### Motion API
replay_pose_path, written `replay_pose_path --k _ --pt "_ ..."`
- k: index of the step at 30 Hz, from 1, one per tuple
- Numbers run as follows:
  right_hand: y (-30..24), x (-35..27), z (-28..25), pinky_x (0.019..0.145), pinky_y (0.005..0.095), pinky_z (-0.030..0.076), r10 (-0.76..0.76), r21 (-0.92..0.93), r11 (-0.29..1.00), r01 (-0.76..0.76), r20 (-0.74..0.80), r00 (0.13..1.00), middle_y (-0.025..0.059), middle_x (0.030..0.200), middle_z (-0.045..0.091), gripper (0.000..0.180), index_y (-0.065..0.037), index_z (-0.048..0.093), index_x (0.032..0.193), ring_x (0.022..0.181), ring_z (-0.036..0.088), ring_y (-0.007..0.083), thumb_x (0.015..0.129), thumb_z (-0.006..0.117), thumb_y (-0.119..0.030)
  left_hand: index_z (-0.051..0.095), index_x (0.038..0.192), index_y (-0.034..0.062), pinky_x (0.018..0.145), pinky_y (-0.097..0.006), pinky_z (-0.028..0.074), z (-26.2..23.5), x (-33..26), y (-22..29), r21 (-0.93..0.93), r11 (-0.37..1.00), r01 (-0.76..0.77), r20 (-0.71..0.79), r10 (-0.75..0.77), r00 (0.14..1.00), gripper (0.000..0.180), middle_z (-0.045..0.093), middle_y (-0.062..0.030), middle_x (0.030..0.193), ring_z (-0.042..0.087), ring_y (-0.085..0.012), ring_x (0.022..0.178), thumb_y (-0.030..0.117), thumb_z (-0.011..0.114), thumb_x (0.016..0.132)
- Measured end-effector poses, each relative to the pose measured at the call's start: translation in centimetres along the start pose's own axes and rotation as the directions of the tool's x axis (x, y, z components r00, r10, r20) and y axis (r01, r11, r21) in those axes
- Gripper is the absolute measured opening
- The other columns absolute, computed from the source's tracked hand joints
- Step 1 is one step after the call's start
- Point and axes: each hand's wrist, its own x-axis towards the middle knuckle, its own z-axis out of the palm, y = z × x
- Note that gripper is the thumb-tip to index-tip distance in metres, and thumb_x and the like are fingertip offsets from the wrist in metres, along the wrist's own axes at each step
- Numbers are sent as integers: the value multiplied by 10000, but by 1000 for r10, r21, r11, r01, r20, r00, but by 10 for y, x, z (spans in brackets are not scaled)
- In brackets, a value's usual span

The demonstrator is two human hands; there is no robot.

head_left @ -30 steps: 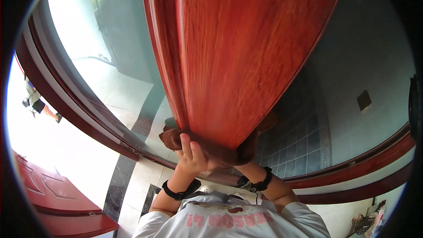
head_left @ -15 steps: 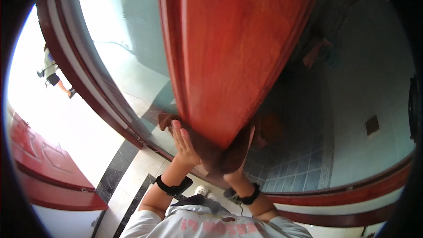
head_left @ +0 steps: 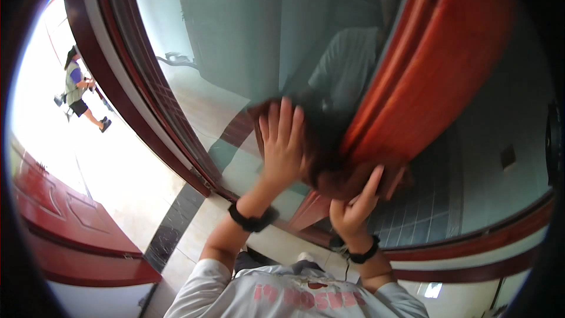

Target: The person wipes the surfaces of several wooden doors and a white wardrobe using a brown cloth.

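Observation:
A brown cloth [head_left: 344, 181] is spread across the lower end of a wide red wooden upright [head_left: 438, 65] and the glass pane [head_left: 241, 29] left of it. My left hand [head_left: 283, 150] lies flat on the cloth's left part, fingers stretched out and pressed toward the glass. Lower and to the right, my right hand [head_left: 353, 215] grips the cloth's right part at the upright, its index finger extended along the fabric and the other fingers bent. Part of the right hand's grip is hidden. Both wrists wear black bands.
Reflections show in the glass. A dark red frame [head_left: 112, 76] curves along the left, with a red panelled door [head_left: 76, 218] below it. Outside at far left a person [head_left: 79, 88] stands in bright light. A light tiled floor [head_left: 197, 224] with dark strips lies below.
The upright has shifted from the middle to the right in view. My left hand has turned from edge-on to flat over the glass, and the cloth now stretches wider between my hands.

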Motion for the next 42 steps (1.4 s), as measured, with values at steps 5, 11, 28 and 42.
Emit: replay_pose_path --k 5,11,28,42 --pt "-37 30 73 922 595 174 33 -315 949 -19 37 999 290 1294 253 720 -48 310 1279 1167 241 490 642 596 -221 397 1209 21 921 -528 229 -14 23 -76 66 974 -215 -128 222 967 528 328 -194 1297 338 -375 1157 285 468 758" --pt "-57 -8 174 858 468 366 -80 -163 978 129 279 957 192 1209 422 558 -50 406 1186 1090 410 382 653 568 -76 458 1160 66 927 -526 237 -3 -67 -170 169 978 -122 -194 155 969 478 411 -163 1213 380 -347 1107 291 493 741" --pt "-182 -123 370 540 291 426 -418 469 821 -326 882 219 146 648 578 146 -25 618 837 577 565 205 711 617 -97 551 779 79 644 -401 439 -309 -327 -224 623 155 767 63 -987 148 135 577 -127 747 554 -304 792 145 590 668" --pt "-465 -165 447 537 245 474 -916 765 322 -557 103 -389 140 709 606 175 74 543 950 614 621 163 817 463 -5 487 810 9 636 -423 441 -439 -360 -101 -124 -702 701 -589 -517 -622 172 587 -183 741 569 -351 754 109 567 696"
